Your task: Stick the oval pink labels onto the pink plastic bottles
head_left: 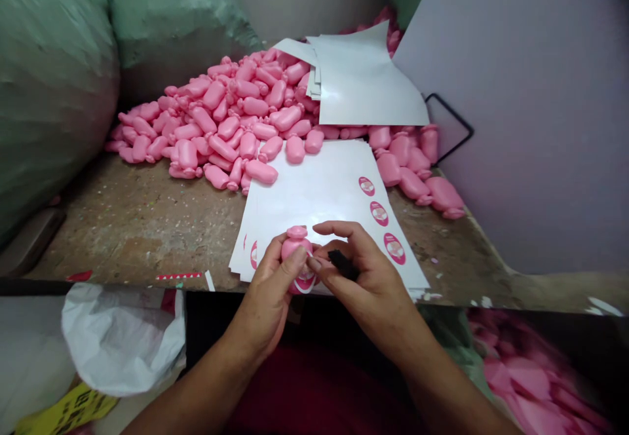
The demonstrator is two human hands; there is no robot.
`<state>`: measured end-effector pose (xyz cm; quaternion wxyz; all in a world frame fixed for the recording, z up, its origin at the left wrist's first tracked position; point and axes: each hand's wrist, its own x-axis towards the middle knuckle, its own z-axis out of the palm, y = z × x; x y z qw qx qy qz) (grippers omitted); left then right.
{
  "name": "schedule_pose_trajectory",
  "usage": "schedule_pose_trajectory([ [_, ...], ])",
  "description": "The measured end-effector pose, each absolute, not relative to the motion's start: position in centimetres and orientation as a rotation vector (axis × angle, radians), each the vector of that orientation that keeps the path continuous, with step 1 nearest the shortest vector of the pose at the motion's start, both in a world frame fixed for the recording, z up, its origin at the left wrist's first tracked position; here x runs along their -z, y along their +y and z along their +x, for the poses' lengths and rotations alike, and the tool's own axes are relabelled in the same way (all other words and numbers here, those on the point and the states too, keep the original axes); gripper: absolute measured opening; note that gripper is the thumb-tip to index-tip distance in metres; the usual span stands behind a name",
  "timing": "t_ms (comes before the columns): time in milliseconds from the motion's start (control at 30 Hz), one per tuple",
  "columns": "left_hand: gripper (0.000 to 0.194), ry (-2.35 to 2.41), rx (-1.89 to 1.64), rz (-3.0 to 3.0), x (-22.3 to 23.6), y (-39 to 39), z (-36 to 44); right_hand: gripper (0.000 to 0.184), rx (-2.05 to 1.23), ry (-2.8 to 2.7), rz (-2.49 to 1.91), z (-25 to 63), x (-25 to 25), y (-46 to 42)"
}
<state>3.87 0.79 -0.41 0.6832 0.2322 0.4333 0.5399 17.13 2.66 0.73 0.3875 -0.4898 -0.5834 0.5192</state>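
My left hand (269,284) is wrapped around a small pink plastic bottle (296,245), held upright over the front edge of the table. On the bottle's lower front is a round pink-and-white sticker (304,282), with my left thumb beside it. My right hand (368,276) is curled around a small black object (343,264) whose kind I cannot make out. Its thumb and a finger come together at the sticker's edge, and the index finger arches above. Beneath both hands lies a stack of white label sheets (314,199), with a few round stickers along its sides.
Behind the sheets rises a large heap of pink bottles (236,107). More white sheets (368,81) rest on it. Bulging green sacks (54,94) stand at left, a pale panel (531,127) at right. Below the table edge are a white bag (122,337) and pink pieces (531,382).
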Motion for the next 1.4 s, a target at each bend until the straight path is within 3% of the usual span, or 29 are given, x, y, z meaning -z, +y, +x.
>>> schedule_pose_trajectory([
  [300, 0.030, 1.060, -1.227, 0.631, 1.1, 0.6, 3.7, 0.029, -1.230, -1.575, -1.292, 17.4, -1.0, 3.0],
  [633, 0.036, 1.049, -1.278, 0.537, 0.4, 0.9, 3.9, 0.030, -1.410, -1.413, -1.254, 17.4, -1.1, 3.5],
  [800, 0.034, 1.113, -1.361, 0.731, 0.9, 0.0, 4.0, 0.015, -1.473, -1.414, -1.180, 18.0, -1.2, 4.0],
  [1200, 0.029, 1.035, -1.308, 0.608, 0.4, 0.4, 4.3, 0.008, -1.430, -1.584, -1.141, 18.2, -1.9, 3.9],
  [1400, 0.030, 0.980, -1.320, 0.489, 0.0, 0.8, 4.5, 0.027, -1.445, -1.392, -1.168, 17.6, -1.4, 3.8],
])
